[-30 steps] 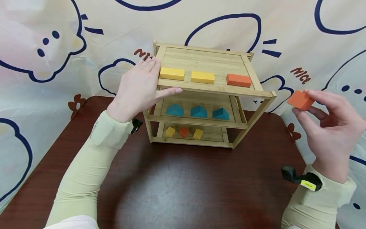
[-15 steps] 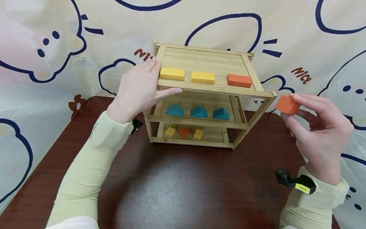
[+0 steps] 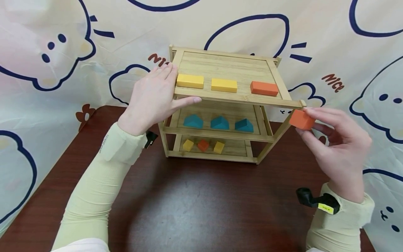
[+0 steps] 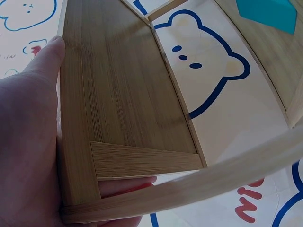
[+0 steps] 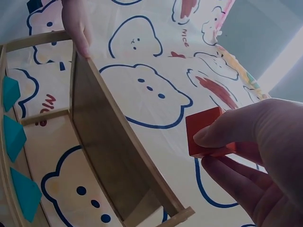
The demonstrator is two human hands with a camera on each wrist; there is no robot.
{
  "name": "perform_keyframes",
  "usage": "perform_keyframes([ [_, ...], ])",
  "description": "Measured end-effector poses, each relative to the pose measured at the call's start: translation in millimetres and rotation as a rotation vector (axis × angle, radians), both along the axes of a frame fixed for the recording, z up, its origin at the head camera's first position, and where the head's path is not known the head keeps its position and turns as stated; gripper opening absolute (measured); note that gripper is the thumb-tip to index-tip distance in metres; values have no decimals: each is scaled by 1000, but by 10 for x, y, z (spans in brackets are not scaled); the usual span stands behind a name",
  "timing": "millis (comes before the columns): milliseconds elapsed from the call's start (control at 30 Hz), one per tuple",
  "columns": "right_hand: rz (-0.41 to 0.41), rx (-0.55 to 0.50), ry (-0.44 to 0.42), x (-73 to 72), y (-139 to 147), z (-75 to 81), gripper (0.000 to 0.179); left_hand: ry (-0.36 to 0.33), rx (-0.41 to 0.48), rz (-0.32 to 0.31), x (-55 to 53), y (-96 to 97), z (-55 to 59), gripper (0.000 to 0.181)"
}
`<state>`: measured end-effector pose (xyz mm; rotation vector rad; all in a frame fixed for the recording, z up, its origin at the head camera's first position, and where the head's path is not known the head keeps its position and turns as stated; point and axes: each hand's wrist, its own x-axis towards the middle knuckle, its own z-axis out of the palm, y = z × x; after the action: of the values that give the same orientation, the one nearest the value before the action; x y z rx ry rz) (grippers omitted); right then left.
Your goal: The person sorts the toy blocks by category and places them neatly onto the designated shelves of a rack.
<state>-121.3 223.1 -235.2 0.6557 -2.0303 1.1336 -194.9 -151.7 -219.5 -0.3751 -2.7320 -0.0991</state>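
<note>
My left hand (image 3: 152,99) rests on the left end of a wooden three-tier shelf (image 3: 226,66), fingers straight, thumb along the front edge. In the left wrist view, fingertips (image 4: 128,185) show behind the end bar. My right hand (image 3: 344,150) pinches an orange block (image 3: 300,120) between thumb and fingers, overlapping the shelf's front right corner in the head view. The top board carries two yellow blocks (image 3: 190,81) and one orange rectangular block (image 3: 264,88) in a row along the front.
Three blue triangular blocks (image 3: 219,123) stand on the middle tier. On the bottom tier sit two yellow cubes (image 3: 188,145) and an orange cube (image 3: 203,145). The shelf stands on a dark brown table (image 3: 201,203), with a cartoon-printed cloth (image 3: 126,21) behind.
My right hand has moved left with the orange block, from beyond the shelf's right side to its front right corner. The left hand and the blocks on the shelf have stayed put.
</note>
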Motion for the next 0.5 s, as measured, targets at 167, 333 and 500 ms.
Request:
perform_keyframes([
  [167,59,3,-11,45,-128,4,40,23,16,-12,3,-3,-1,112],
  [333,94,33,-25,82,-254,5,42,28,24,-15,3,-2,3,112],
  [500,104,85,-50,87,-330,-26,46,18,26,-10,6,-3,6,112],
])
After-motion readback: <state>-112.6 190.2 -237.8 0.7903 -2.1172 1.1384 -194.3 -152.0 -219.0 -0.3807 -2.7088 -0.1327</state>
